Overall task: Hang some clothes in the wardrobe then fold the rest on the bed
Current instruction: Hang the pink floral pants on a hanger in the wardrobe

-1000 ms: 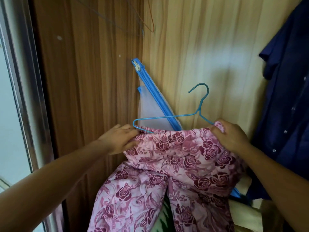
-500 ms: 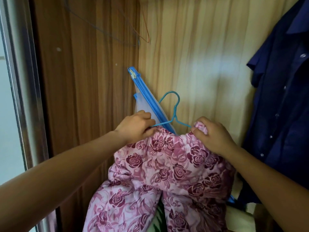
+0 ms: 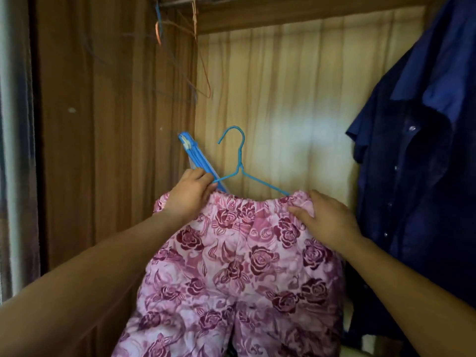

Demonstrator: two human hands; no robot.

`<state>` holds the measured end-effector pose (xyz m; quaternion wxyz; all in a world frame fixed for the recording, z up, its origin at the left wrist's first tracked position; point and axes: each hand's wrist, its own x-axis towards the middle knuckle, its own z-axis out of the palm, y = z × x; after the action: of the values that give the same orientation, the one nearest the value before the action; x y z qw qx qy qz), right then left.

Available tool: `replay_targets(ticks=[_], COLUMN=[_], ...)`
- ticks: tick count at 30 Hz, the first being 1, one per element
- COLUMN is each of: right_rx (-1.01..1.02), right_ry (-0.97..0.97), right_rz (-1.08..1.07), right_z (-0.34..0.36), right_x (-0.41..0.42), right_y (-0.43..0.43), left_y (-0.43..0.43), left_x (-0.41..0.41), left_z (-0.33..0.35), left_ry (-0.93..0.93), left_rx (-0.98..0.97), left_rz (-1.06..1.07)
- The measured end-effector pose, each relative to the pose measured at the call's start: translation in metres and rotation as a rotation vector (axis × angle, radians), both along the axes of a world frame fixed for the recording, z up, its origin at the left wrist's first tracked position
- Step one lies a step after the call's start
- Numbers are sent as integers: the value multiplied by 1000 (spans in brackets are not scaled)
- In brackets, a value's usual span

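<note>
left hand (image 3: 192, 195) pinches blue hanger (image 3: 240, 164); right hand (image 3: 327, 220) grips floral trousers (image 3: 231, 266) at waistband

No readable text, labels, brands or nos. anywhere in view, incl. on the clothes.

Soft daylight, dim overall. Just right of the blue hanger (image 3: 240, 161), a pale, washed-out glare patch sits on the back panel (image 3: 296, 86). Left of the hanger the side wall (image 3: 103, 150) falls into warm brown shade, and the far left edge is streaked and blurred. Far right of it the navy shirt (image 3: 425, 150) is nearly black, its folds lost. Below the hanger the floral trousers (image 3: 244, 266) are evenly lit but soft, and the forearms (image 3: 77, 292) stretch wide toward the corners.
</note>
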<state>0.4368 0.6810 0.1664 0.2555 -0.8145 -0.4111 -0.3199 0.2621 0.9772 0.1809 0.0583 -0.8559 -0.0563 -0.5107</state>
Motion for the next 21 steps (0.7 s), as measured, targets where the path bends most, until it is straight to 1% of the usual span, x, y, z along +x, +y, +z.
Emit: replay_targets(ticks=[4,7,9,11,16,19,21], right_rx=[15,39,57,64,18,15,8], right_ry=[32,0,-41,-97,-235,-286,-341], right_rz=[33,-24,-116,-235,-520,-649,-746], right_z=[23,37,53,74,130,155,168], right_x=[-23,-39,-49,-61,-95,-118,-130], right_y=[-4,-16,-28,-42,-79,-101,-115], left_y=[5,4,3,1,-11,-30,-44], left_x=[10,16,21,25,40,57,68], left_z=[14,30,43,55,76,81,85], left_ry=[-73,-127,-134,-125,-105,-53,8], left_rx=[18,18,-23,-104,-373,-373,-407], left_rz=[-73,-143,-255,-384,-460,-520,-643])
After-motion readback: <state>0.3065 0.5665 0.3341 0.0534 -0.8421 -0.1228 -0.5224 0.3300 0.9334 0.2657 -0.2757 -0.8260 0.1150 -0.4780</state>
